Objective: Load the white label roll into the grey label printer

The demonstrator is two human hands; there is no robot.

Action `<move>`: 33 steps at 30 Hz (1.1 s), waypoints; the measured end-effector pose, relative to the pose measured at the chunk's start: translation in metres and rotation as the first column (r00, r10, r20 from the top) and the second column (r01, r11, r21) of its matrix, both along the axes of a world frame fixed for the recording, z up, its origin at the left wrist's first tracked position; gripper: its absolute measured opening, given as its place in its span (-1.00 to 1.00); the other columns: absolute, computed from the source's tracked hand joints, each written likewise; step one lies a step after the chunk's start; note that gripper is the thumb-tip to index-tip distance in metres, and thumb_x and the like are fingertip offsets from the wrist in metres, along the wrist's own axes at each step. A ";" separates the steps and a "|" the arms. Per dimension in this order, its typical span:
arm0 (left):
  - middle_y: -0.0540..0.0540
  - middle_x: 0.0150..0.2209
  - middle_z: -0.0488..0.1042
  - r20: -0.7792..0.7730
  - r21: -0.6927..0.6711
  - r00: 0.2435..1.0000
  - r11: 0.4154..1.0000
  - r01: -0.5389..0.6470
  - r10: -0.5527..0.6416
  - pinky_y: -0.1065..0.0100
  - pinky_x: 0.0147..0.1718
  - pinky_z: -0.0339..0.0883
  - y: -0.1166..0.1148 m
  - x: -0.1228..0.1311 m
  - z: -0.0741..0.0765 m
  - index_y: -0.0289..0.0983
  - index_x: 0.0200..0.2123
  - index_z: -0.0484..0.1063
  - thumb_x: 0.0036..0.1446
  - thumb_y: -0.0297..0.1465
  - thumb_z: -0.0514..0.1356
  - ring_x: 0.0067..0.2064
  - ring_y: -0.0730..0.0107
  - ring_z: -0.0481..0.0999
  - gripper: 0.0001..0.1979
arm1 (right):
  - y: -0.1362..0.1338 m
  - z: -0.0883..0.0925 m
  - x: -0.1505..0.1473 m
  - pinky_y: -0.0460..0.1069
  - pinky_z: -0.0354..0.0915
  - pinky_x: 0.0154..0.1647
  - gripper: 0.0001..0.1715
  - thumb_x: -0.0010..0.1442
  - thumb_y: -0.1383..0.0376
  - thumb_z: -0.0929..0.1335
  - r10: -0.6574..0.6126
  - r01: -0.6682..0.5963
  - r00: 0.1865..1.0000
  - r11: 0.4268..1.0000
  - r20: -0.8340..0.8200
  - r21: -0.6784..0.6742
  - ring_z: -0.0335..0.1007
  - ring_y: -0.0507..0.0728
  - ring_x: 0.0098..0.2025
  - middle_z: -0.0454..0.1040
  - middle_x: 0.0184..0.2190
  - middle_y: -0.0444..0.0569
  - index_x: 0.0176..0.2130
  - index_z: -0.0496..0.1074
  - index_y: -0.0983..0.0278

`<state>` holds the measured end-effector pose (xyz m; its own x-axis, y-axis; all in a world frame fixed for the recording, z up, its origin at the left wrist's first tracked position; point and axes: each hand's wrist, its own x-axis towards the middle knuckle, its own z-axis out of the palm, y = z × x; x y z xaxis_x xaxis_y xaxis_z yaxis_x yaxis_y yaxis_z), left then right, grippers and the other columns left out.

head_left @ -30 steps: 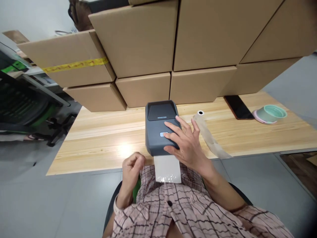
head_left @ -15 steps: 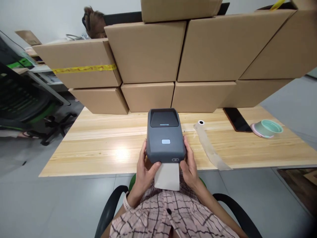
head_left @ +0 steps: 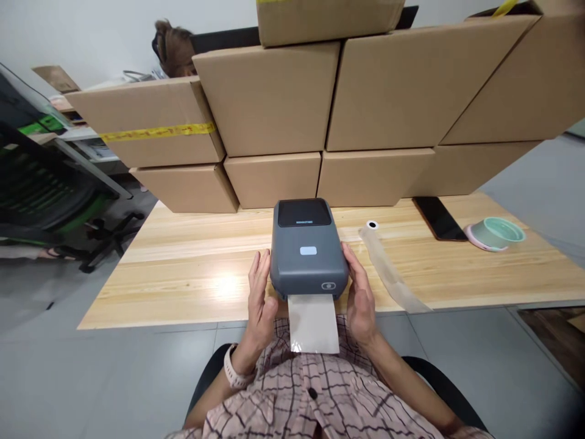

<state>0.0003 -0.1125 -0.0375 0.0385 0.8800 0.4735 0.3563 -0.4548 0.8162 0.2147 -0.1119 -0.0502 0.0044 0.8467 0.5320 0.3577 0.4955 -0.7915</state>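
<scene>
We bracket the label printer (head_left: 308, 253) between our open, flat left hand (head_left: 260, 299) and right hand (head_left: 361, 296), steadying it at the tabletop's (head_left: 183, 268) near edge so its paper strip (head_left: 314, 323) hangs clear.

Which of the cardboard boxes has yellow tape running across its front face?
The upper box at the far left; the other fronts are plain brown.

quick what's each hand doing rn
Left hand: open, left of the grey plastic box-shaped label printer, contact unclear.
Right hand: open, flat against its right side.
</scene>
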 end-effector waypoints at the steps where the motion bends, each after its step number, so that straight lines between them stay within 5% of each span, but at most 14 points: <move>1: -0.10 0.51 0.09 -0.010 0.032 1.000 0.999 0.010 -0.009 -0.11 0.49 -0.11 0.007 -0.002 0.007 -0.03 0.48 0.09 0.44 0.03 -0.13 0.56 0.05 -0.11 -0.36 | 0.005 0.007 0.001 0.43 0.00 0.50 -0.20 0.48 -0.10 -0.10 -0.009 0.009 1.000 1.000 -0.006 -0.005 -0.15 0.33 0.56 -0.06 0.54 0.06 0.52 -0.10 0.15; 6: -0.12 0.38 0.35 0.019 0.215 0.999 0.976 0.037 -0.042 -0.08 0.45 0.03 0.078 -0.016 0.031 -0.03 0.36 0.31 0.44 -0.12 0.03 0.49 0.12 0.15 -0.50 | 0.052 0.056 0.000 0.46 -0.10 0.53 -0.21 0.47 -0.14 0.06 -0.071 0.065 0.996 0.993 0.054 0.095 -0.16 0.34 0.57 -0.07 0.55 0.00 0.52 -0.18 0.02; 8: -0.13 0.39 0.33 0.069 0.182 0.996 0.983 0.038 -0.051 -0.08 0.45 0.03 0.111 -0.019 0.028 -0.02 0.32 0.35 0.36 -0.15 0.18 0.47 0.10 0.19 -0.51 | 0.080 0.076 -0.004 0.46 -0.10 0.53 -0.24 0.49 -0.09 0.09 -0.133 0.118 0.988 0.978 0.078 0.175 -0.19 0.32 0.57 -0.06 0.54 0.01 0.52 -0.19 0.01; 10: -0.18 0.47 0.17 0.104 0.014 0.987 0.993 0.118 -0.119 -0.13 0.44 0.00 0.134 -0.019 0.019 -0.01 0.40 0.20 0.24 -0.16 0.31 0.50 0.02 0.11 -0.29 | 0.111 0.093 -0.009 0.44 -0.08 0.52 -0.24 0.49 -0.09 0.08 -0.219 0.188 0.972 0.945 0.089 0.266 -0.17 0.31 0.57 -0.04 0.53 0.05 0.51 -0.19 0.04; 13: -0.24 0.54 -0.03 0.172 -0.207 0.953 0.937 0.281 -0.248 -0.15 0.43 0.01 0.146 -0.014 0.002 -0.05 0.48 0.01 0.10 -0.21 0.39 0.53 -0.09 0.00 -0.04 | 0.161 0.107 -0.012 0.44 -0.04 0.50 -0.21 0.49 -0.10 0.05 -0.298 0.241 0.948 0.904 0.114 0.354 -0.12 0.33 0.55 -0.03 0.51 0.12 0.51 -0.25 0.10; 18: -0.27 0.52 0.03 0.259 -0.281 0.923 0.892 0.355 -0.286 -0.02 0.32 0.27 0.134 -0.010 -0.013 -0.09 0.50 -0.09 0.04 -0.32 0.36 0.44 -0.05 0.24 0.04 | 0.230 0.113 -0.004 0.37 -0.06 0.52 -0.11 0.43 -0.20 0.10 -0.249 0.197 0.959 0.930 0.134 0.310 -0.07 0.30 0.54 -0.02 0.51 0.15 0.50 -0.27 0.11; 23: -0.28 0.41 0.24 0.286 -0.311 0.937 0.906 0.289 -0.200 0.09 0.12 0.43 0.131 -0.007 -0.007 -0.12 0.46 0.09 -0.05 -0.42 0.28 0.30 -0.01 0.39 -0.04 | 0.224 0.119 -0.005 0.42 -0.08 0.49 -0.11 0.41 -0.13 0.20 -0.316 0.212 0.924 0.893 0.217 0.397 -0.16 0.37 0.55 -0.04 0.51 0.16 0.49 -0.16 0.14; 26: -0.26 0.19 0.44 0.146 -0.370 0.983 0.916 0.158 -0.111 0.18 -0.08 0.44 0.126 -0.005 0.005 -0.16 0.41 0.20 -0.07 -0.44 0.23 0.06 0.09 0.50 -0.10 | 0.186 0.117 -0.008 0.39 0.09 0.40 -0.29 0.43 0.04 0.22 -0.286 0.105 0.901 0.873 0.326 0.476 0.17 0.39 0.41 0.30 0.34 0.16 0.44 0.06 0.16; 29: -0.16 -0.09 0.51 -0.090 -0.426 0.995 0.905 0.001 -0.044 0.22 -0.17 0.35 0.119 -0.004 0.019 -0.21 0.40 0.23 -0.02 -0.41 0.19 -0.16 0.19 0.47 -0.16 | 0.158 0.110 -0.006 0.26 0.33 0.18 -0.33 0.40 0.10 0.27 0.061 -0.201 0.797 0.965 0.601 0.168 0.49 0.32 0.10 0.58 0.04 0.08 0.40 0.17 0.17; 31: -0.07 -0.27 0.49 -0.170 -0.474 0.984 0.880 -0.030 -0.059 0.25 -0.25 0.29 0.116 -0.004 0.026 -0.24 0.39 0.23 0.03 -0.39 0.17 -0.28 0.24 0.42 -0.20 | 0.152 0.105 -0.003 0.22 0.36 0.14 -0.13 0.34 0.06 0.34 0.356 -0.329 0.614 0.927 0.704 -0.182 0.49 0.33 0.13 0.56 0.13 0.11 0.48 0.03 0.18; 33: -0.01 -0.39 0.45 -0.173 -0.502 0.982 0.865 -0.019 -0.079 0.29 -0.31 0.25 0.116 -0.005 0.028 -0.27 0.39 0.22 0.04 -0.39 0.16 -0.37 0.27 0.39 -0.21 | 0.156 0.102 -0.002 0.25 0.33 0.19 0.07 0.28 0.03 0.39 0.519 -0.338 0.462 0.853 0.720 -0.398 0.41 0.39 0.25 0.41 0.31 0.17 0.53 -0.15 0.19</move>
